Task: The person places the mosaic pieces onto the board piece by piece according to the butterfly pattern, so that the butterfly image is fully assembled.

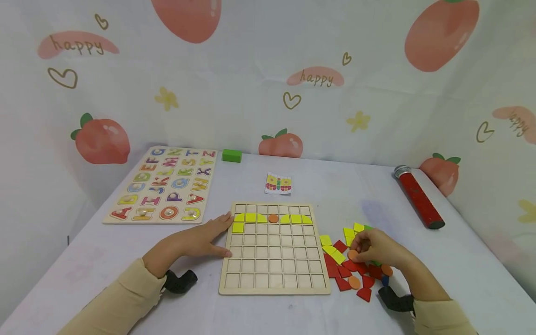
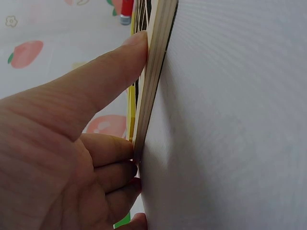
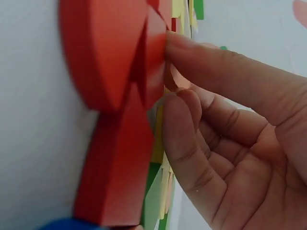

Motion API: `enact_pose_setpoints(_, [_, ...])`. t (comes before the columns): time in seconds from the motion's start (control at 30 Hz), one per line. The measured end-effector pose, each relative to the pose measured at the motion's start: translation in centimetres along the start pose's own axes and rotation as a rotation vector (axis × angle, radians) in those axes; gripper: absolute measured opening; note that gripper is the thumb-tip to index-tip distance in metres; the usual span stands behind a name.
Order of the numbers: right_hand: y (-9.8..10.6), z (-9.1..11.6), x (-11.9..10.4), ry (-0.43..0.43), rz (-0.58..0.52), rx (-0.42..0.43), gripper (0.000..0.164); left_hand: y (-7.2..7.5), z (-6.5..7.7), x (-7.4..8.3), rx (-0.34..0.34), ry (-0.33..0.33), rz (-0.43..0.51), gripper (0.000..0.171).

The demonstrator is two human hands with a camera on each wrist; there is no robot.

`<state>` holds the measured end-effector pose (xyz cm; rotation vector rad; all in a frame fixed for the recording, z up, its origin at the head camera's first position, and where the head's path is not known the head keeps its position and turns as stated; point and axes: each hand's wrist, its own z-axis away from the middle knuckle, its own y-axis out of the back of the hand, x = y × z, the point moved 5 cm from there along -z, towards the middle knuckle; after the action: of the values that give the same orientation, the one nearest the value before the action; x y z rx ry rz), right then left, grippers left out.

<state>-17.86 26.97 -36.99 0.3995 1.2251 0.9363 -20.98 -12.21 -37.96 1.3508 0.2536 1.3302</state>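
Observation:
My left hand [image 1: 206, 238] lies spread at the left edge of a wooden grid board [image 1: 274, 294], its thumb and fingertips touching that edge. In the left wrist view, the thumb [image 2: 112, 69] presses on the board's side [image 2: 156, 62]. Yellow pieces [image 1: 251, 217] and an orange disc [image 1: 273, 218] fill part of one row, with a yellow square [image 1: 237, 227] below at the left. Over the loose pieces, my right hand [image 1: 378, 249] pinches another orange disc [image 1: 352, 255] between thumb and index finger. Red pieces [image 3: 117, 158] lie close by in the right wrist view.
Loose red [image 1: 364, 294], yellow and green pieces spread right of the board. Behind it lies a butterfly picture card [image 1: 278, 184]. An alphabet board [image 1: 155, 186] and a green block [image 1: 232, 156] are at the back left, a red microphone [image 1: 420, 197] at the back right.

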Motion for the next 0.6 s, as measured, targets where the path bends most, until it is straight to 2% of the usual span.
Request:
enact_pose_setpoints(0.23, [0.5, -0.5, -1.2, 0.062, -0.076, -0.060, 0.026, 0.1, 0.0, 0.0, 0.002, 0.006, -0.008, 0.098])
enact_pose_setpoints(0.6, [-0.8, -3.8, -5.1, 0.137, -0.178, -0.111, 0.026, 0.0, 0.0, -0.1, -0.002, 0.014, -0.003, 0.098])
